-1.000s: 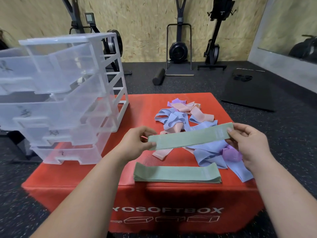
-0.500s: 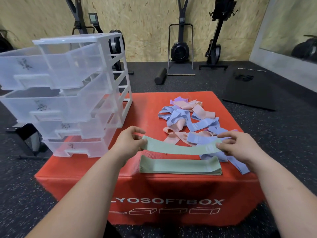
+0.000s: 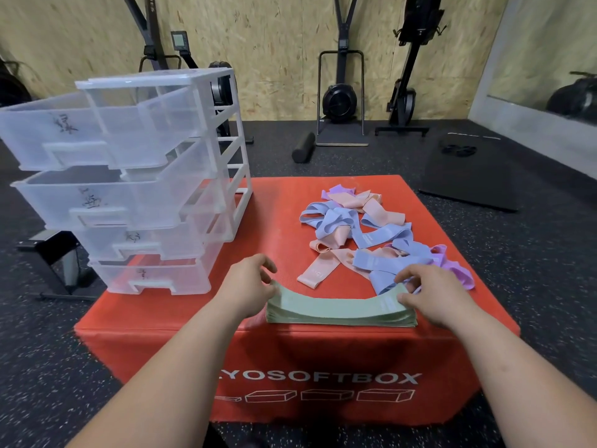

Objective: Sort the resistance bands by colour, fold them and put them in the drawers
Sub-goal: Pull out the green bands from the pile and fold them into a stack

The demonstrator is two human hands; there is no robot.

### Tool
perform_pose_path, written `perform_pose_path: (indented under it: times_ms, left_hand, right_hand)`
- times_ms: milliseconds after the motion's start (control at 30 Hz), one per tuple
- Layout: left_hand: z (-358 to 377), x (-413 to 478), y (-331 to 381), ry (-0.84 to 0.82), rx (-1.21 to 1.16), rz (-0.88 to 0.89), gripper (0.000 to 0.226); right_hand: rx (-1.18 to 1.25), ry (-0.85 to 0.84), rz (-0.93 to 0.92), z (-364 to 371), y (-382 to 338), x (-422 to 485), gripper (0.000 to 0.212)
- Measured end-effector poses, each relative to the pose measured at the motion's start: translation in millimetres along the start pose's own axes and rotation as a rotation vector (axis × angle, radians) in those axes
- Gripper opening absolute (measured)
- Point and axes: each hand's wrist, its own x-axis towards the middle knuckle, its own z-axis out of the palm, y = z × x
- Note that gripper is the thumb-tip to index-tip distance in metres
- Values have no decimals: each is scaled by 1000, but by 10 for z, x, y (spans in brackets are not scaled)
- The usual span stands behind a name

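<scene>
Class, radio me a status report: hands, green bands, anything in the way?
Left hand, right hand each pinching an end of top green band, over green stack. Mixed pile just behind right hand. Drawers open.

One red box [image 3: 277, 221] carries one clear drawer unit [image 3: 240, 189] on its left side, with four drawers [image 3: 64, 140] — all four pulled out. At the box's near edge lies one stack of green bands [image 3: 339, 310], its layers too thin to count. There are two hands, the left hand [image 3: 248, 286] and the right hand [image 3: 433, 295], each pinching one end. On the box's right half sits one tangled pile of loose bands [image 3: 371, 240] in three colours — how many of each cannot be told. Beyond the box are three upright machines [image 3: 340, 101], one foam roller [image 3: 303, 147] and one black mat [image 3: 468, 179].
</scene>
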Motion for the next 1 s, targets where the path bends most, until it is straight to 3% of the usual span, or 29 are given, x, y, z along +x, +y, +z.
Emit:
perform_pose_path:
  times_ms: [367,467,567,700,1000]
  left_hand:
    - [158,6,-48,-39,321,180,36]
    - [149,19,-38,-43,360,245,37]
    - [122,33,-54,-157,320,277,50]
    - [135,1,-89,-307,365,309,78]
    - [176,41,-114,-281,412,371,76]
  right_hand:
    - [-240,-10,12,171,36,30,40]
    - [-249,-9,-81,141,49,34,36]
    - [-229,-59,-227,104,72,37,34]
    - [-304,-256,-277,145,167,52,63]
    - [-256,-263,-301,169,310,115,66]
